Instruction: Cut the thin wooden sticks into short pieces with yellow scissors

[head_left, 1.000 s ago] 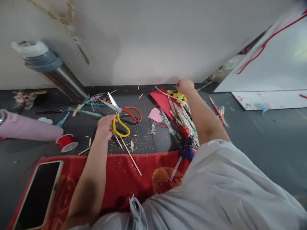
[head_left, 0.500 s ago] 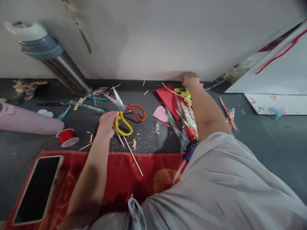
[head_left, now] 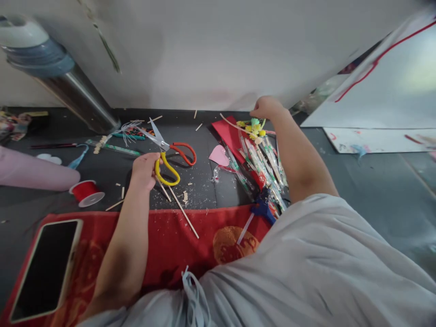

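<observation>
The yellow handle of a pair of scissors (head_left: 165,147) is gripped by my left hand (head_left: 145,170). Orange is the other handle, and the blades stand apart. Below that hand, thin wooden sticks (head_left: 184,211) stick out over the red cloth (head_left: 190,259). My right hand (head_left: 267,108) is closed beside the wall, just above a cluster of yellow and pale green flowers (head_left: 255,128); what its fingers hold, if anything, I cannot make out. Under the flowers lie a red envelope-like piece (head_left: 229,131) and several plastic-wrapped strips (head_left: 260,159).
A blue glue gun (head_left: 263,206) lies at the cloth's far edge, near a pink paper heart (head_left: 219,156). To the left are a red thread spool (head_left: 86,193), a phone (head_left: 46,268), a pink bottle (head_left: 37,169) and a steel flask (head_left: 73,86). White boards (head_left: 378,95) lean at right.
My right hand has drawn back slightly from the wall, its fingers now turned over the flowers. My left hand keeps the scissors in much the same place. The whole view has shifted.
</observation>
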Tool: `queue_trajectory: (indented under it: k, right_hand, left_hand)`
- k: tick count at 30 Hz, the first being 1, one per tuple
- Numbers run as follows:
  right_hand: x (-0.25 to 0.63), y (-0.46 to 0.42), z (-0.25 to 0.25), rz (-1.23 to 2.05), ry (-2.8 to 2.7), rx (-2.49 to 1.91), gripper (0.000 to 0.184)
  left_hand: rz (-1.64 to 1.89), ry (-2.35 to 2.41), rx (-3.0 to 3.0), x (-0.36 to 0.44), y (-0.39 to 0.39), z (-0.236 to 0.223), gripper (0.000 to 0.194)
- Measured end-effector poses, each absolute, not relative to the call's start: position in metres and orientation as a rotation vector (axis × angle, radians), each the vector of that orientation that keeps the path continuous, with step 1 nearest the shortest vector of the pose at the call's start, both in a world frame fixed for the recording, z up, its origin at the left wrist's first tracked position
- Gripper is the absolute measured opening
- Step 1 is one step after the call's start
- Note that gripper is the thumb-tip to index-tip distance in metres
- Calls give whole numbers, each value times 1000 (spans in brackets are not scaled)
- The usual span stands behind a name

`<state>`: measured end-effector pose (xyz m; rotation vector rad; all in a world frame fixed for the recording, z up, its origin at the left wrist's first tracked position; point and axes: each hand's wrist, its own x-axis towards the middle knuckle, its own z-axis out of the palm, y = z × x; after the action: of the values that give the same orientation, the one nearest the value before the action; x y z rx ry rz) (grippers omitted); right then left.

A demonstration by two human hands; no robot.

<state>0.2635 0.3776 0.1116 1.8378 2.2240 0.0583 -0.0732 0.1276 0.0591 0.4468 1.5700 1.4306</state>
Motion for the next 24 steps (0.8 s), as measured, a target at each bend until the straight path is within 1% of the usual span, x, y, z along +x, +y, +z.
queue_trajectory:
  k: [3, 6, 9, 12, 14, 19, 24]
  right_hand:
    - [252, 339, 127, 43, 2308, 1801, 38]
    - [227, 281, 131, 0, 2441, 1710, 28]
    - [194, 214, 120, -167, 2602, 1556, 21]
    - [162, 156, 98, -366, 2691, 1418, 19]
    - [145, 129, 84, -433, 2710, 1360, 19]
    - [135, 104, 69, -516, 2762, 1393, 20]
    - [153, 102, 69, -611, 2754, 1619, 22]
  left_hand:
    - [1457, 1506, 404, -75, 129, 59, 8]
    - [1461, 1470, 388, -75, 130, 60, 13]
    - [1464, 1459, 393, -76, 131, 60, 17]
    - [1483, 1412, 422, -78, 132, 55, 20]
    - [1494, 1386, 443, -79, 133, 50, 20]
    - [1508, 1355, 469, -79, 136, 42, 19]
    - [1479, 1400, 416, -73, 136, 52, 24]
